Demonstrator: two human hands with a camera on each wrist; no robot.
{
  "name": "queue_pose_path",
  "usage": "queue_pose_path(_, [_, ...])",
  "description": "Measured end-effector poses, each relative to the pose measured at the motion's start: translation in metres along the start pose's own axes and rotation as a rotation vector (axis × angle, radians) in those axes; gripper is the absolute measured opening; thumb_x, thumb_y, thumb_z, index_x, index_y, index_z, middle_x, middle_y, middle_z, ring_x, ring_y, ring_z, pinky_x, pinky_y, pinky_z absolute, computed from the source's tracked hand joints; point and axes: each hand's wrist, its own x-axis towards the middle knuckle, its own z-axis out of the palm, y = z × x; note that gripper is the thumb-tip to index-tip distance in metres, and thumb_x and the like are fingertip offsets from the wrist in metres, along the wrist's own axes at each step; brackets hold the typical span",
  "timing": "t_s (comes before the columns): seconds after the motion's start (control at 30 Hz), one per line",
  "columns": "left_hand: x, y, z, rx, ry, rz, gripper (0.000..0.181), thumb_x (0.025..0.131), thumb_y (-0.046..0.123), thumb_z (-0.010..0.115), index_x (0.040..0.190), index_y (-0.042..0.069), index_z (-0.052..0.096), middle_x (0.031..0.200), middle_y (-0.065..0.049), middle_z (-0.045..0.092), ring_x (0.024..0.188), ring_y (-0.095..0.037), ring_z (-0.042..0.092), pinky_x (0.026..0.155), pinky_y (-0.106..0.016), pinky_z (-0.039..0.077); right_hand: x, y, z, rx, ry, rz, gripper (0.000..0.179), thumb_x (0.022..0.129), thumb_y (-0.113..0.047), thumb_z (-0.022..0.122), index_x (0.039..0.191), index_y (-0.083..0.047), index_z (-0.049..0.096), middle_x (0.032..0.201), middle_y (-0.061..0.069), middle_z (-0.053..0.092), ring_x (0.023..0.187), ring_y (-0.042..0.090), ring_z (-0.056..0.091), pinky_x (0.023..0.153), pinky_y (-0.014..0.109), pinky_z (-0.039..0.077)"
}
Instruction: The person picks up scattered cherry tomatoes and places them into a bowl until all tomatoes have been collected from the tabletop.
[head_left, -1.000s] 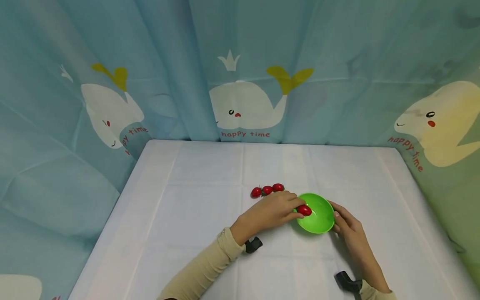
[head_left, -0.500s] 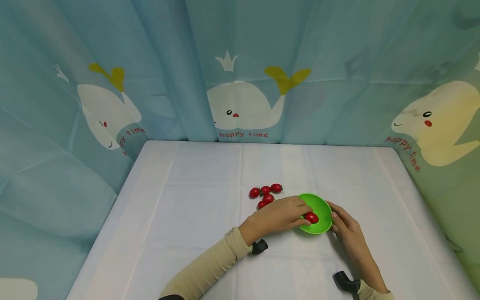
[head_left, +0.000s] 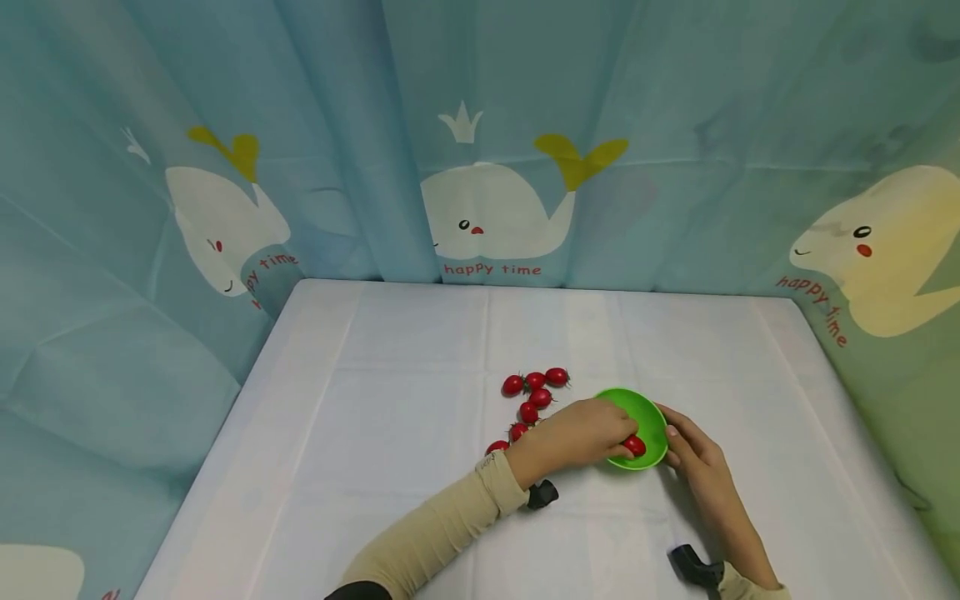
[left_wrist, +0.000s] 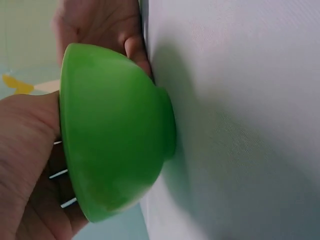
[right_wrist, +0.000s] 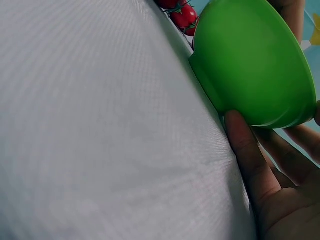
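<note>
Your left hand (head_left: 583, 431) pinches a red tomato (head_left: 635, 447) inside the green bowl (head_left: 648, 415), whose right side your right hand (head_left: 697, 462) grips.

I am holding a red tomato (head_left: 636, 446) inside a green bowl (head_left: 654, 421) with my left hand (head_left: 588, 432), my right hand (head_left: 702, 465) gripping its side; more tomatoes (head_left: 528, 412) are lying in a bent line on the white tabletop (head_left: 397, 408), and a whale-print curtain (head_left: 341, 208) is hanging behind.
</note>
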Motion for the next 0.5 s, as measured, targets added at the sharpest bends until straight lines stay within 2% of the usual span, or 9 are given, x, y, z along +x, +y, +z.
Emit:
queue_pose_path(0.2, [0.0083,0.0062,0.0022,0.037,-0.042,-0.036,0.018,0.103,0.040,0.066,0.111,0.024,0.072,0.097,0.016,0.073,0.091,0.000,0.064,0.084,-0.012,0.051,-0.0025,-0.0020,0.0001,0.008,0.023,0.023,0.048,0.114,-0.021,0.043,0.154,0.005,0.043,0.137,-0.030,0.056,0.120,-0.016,0.058,0.090,0.008,0.053])
queue_pose_path(0.37, [0.0109,0.0087,0.0034,0.064,-0.043,-0.068,0.019,0.102,0.042,0.067,0.110,0.026,0.072,0.099,0.017,0.074,0.092,0.000,0.066,0.083,-0.014,0.053,-0.0030,-0.0039,0.0020,0.063,0.022,0.021,0.048,0.113,-0.019,0.043,0.153,0.007,0.043,0.138,-0.027,0.058,0.121,-0.014,0.058,0.091,0.008,0.053])
queue_pose_path(0.5, [0.0114,0.0104,0.0015,0.054,-0.046,-0.099,0.018,0.100,0.042,0.069,0.108,0.026,0.073,0.100,0.016,0.074,0.092,0.000,0.066,0.081,-0.015,0.053,-0.0012,-0.0035,0.0013,0.057,0.016,0.020,0.048,0.114,-0.020,0.043,0.153,0.006,0.043,0.139,-0.027,0.057,0.122,-0.014,0.058,0.091,0.008,0.053])
